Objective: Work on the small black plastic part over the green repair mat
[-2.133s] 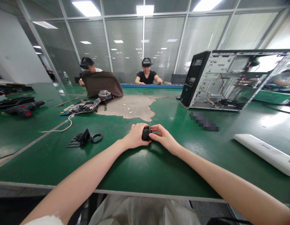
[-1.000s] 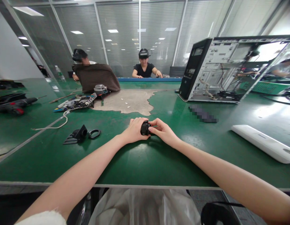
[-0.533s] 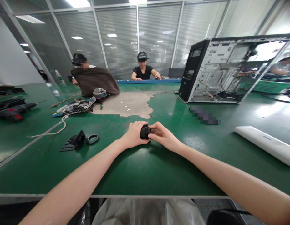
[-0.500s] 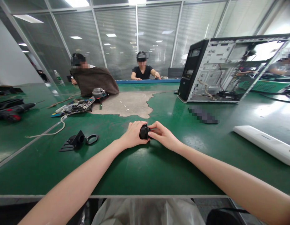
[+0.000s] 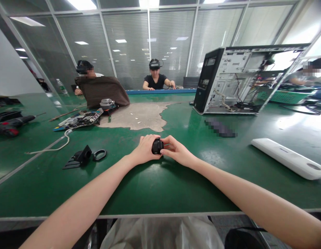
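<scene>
A small black rounded device [image 5: 157,146], its exact kind unclear, is held just above the green table [image 5: 155,193]. My left hand [image 5: 146,148] is wrapped round its left side, with the fingers over the back. From the right, my right hand [image 5: 174,150] pinches the device's near right edge between thumb and fingertips. To the left lie a black bracket [image 5: 81,157] with a flat slatted base and a black ring [image 5: 99,155], both apart from my hands.
An open computer case [image 5: 228,83] stands at the back right. A white elongated plastic piece [image 5: 287,157] lies at right, a circuit board [image 5: 81,119] and a power drill [image 5: 13,124] at left. Across the table sits a person [image 5: 155,81]; a brown cloth-covered object [image 5: 100,91] is nearby.
The whole view has shifted slightly, so things appear a little further left. Both hands keep hold of the black device, and the right fingers' grip on its edge has changed slightly.
</scene>
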Tool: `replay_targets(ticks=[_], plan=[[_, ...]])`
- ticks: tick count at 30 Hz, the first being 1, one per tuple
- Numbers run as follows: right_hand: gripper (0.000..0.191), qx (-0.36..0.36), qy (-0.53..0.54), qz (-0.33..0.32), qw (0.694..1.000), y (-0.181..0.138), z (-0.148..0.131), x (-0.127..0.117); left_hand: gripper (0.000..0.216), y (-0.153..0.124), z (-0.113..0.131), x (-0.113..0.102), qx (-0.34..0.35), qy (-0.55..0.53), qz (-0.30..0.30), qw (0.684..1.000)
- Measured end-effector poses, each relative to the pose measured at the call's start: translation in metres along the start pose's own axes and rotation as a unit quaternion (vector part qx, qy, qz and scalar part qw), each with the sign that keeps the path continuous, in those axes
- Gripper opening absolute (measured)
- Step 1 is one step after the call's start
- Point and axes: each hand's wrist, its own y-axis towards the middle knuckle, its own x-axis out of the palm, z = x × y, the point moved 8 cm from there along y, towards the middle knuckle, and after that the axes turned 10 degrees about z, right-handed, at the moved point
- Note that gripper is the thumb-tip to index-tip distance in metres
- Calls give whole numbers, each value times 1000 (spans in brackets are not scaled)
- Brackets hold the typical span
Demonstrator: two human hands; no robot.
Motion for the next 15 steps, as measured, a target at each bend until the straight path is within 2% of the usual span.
replay_targets(ticks=[3,7,9,13,15], plan=[[20,19,-3,27,999,3,2,-3,61,0,0,-1,-6,-1,6,1000],[22,51,-3,47,998,7,7,-5,60,0,1,-1,-12,-2,1,1000],[24,51,-14,34,998,6,7,-4,60,0,2,-2,-12,-4,-2,1000],[27,9,-16,-5,1000,0,-2,0,59,0,2,-2,-13,-15,-6,1000],[23,8,-17,-6,1000,-1,-3,0,59,0,2,-2,-14,-16,-4,1000]])
